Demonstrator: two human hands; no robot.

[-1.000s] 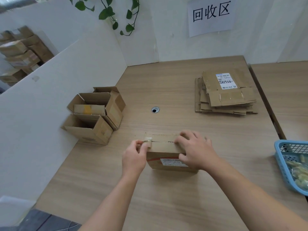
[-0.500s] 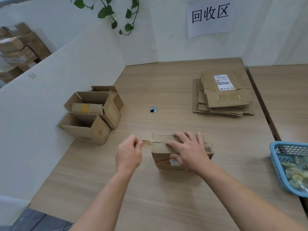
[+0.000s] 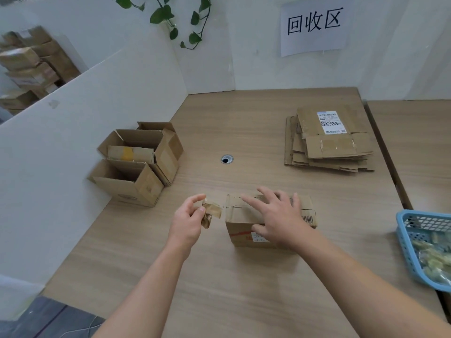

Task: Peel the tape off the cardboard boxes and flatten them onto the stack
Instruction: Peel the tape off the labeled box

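A wooden table [image 3: 244,289] fills a white-walled corner. On it a closed box [image 3: 240,217] sits under the right hand [image 3: 278,215], whose fingers lie spread and flat. The left hand [image 3: 189,220] pinches a crumpled tape strip [image 3: 211,212] just beside the box. Peeling looks nearly finished; next comes flattening it for the stack [image 3: 336,147]. A blue basket [image 3: 405,242] holds pale wads, perhaps tape. The open boxes [image 3: 136,167] wait at the left.

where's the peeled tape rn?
Head view, left of centre: the crumpled tape strip is pinched in the left hand, right beside the left edge of the box that the right hand rests on.
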